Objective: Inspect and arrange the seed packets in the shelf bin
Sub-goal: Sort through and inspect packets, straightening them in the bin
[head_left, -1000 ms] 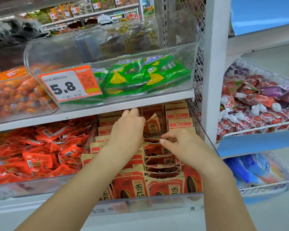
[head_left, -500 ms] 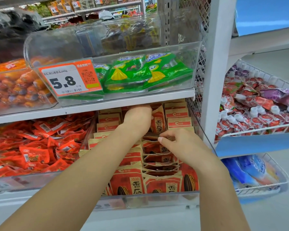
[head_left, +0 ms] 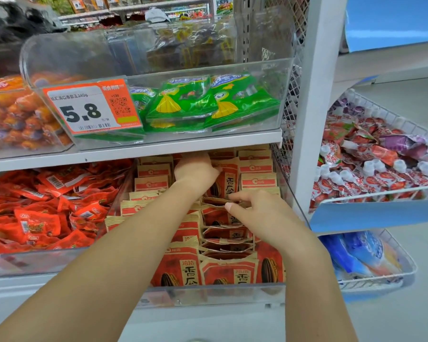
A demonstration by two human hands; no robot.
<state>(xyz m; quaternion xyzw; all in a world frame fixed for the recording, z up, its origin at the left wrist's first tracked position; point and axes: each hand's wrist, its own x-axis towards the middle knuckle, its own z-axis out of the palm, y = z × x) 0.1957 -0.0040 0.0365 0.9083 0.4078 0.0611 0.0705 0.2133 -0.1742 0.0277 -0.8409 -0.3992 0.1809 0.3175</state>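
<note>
Red-and-tan seed packets (head_left: 181, 267) stand in rows inside a clear shelf bin (head_left: 208, 296) on the lower shelf. My left hand (head_left: 195, 171) reaches to the back of the bin, under the upper shelf, which hides its fingertips. It grips the top of an upright seed packet (head_left: 229, 181) that stands higher than its neighbours. My right hand (head_left: 260, 213) is over the middle row, where thumb and forefinger pinch the top edge of a packet (head_left: 218, 214). Several packets in that row lean forward with their tops fanned apart.
The upper shelf edge (head_left: 158, 146) hangs low over the back of the bin. It carries a clear bin of green packets (head_left: 183, 104) with a 5.8 price tag (head_left: 92, 107). Red snack packs (head_left: 47, 213) lie left. A white post (head_left: 314, 95) and wire baskets (head_left: 381, 154) stand right.
My left hand has gone further back under the upper shelf and stood the rear packet upright. My right hand has stayed on the middle row.
</note>
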